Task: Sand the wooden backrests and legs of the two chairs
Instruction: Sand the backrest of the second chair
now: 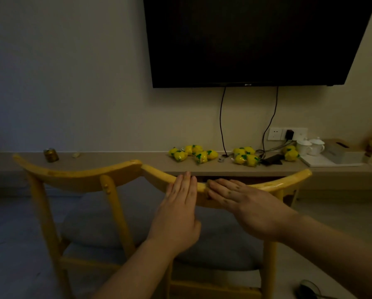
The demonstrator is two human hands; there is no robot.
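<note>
Resting flat on right chair backrest (267,186): both hands, left (177,214), right (245,203), fingers straight; sandpaper unseen

My left hand (177,214) and right hand (243,203) are both bare: no gloves, no rings. My forearms are bare too, with no sleeve or cuff showing as far as the near edge of the view, and no watch or band on either wrist. On the back of my right fingers (229,192) are a few small dark smudges near the knuckles.
</note>
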